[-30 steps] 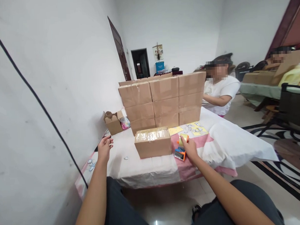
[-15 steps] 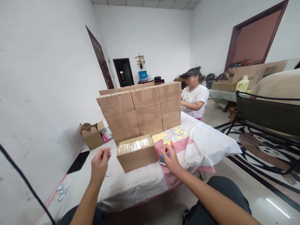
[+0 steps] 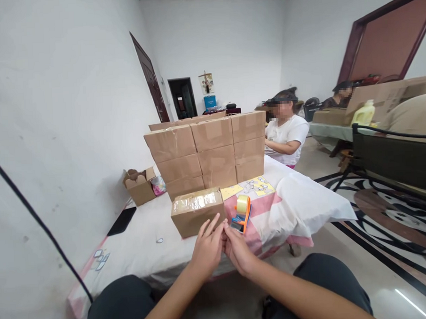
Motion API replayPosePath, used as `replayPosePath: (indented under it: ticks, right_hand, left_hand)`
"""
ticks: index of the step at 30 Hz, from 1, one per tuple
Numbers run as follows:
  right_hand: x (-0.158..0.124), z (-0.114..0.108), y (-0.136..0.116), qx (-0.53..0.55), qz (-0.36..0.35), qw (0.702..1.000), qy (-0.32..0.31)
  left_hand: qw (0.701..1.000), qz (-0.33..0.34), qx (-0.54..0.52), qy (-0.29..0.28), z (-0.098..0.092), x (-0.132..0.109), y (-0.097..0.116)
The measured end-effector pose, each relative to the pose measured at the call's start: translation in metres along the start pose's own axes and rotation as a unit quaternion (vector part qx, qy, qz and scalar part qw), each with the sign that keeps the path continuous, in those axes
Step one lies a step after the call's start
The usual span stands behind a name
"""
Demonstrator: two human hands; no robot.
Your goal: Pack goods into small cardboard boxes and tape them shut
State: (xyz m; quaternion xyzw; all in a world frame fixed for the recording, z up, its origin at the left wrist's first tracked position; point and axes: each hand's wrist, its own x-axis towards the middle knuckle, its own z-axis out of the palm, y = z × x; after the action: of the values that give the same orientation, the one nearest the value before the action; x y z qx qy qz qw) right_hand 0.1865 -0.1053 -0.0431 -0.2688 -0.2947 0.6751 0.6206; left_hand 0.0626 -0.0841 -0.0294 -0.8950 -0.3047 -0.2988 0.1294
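Note:
My left hand (image 3: 207,246) and my right hand (image 3: 238,250) meet in front of me above the near table edge, fingertips touching. The left fingers are stretched out and hold nothing. The right fingers are curled towards the left hand; I cannot make out anything in them. Just beyond them sits a taped cardboard box (image 3: 197,211). To its right lies an orange tape dispenser (image 3: 242,213) with a roll of clear tape on the pink-and-white cloth.
A wall of stacked cardboard boxes (image 3: 209,152) stands behind. A small open box (image 3: 139,184) and a black phone (image 3: 122,221) lie left. Yellow sheets with small stickers (image 3: 256,186) lie right. A person in a white shirt (image 3: 286,135) sits at the far end.
My right hand left the tape dispenser and drew back. My left hand swung from the box's left side to meet it in front of me.

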Motion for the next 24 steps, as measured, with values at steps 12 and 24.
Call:
replayPosePath:
  ticks: [12,24]
  right_hand:
    - [-0.009,0.007,-0.021,-0.092,-0.049,0.993,-0.046]
    - [-0.027,0.012,-0.011,-0.256,-0.195,0.947,0.020]
  left_hand:
    - [0.997,0.026,-0.047,0.054,-0.022,0.001,0.006]
    - [0.898,-0.233,-0.298,0.225,0.005,0.054,0.009]
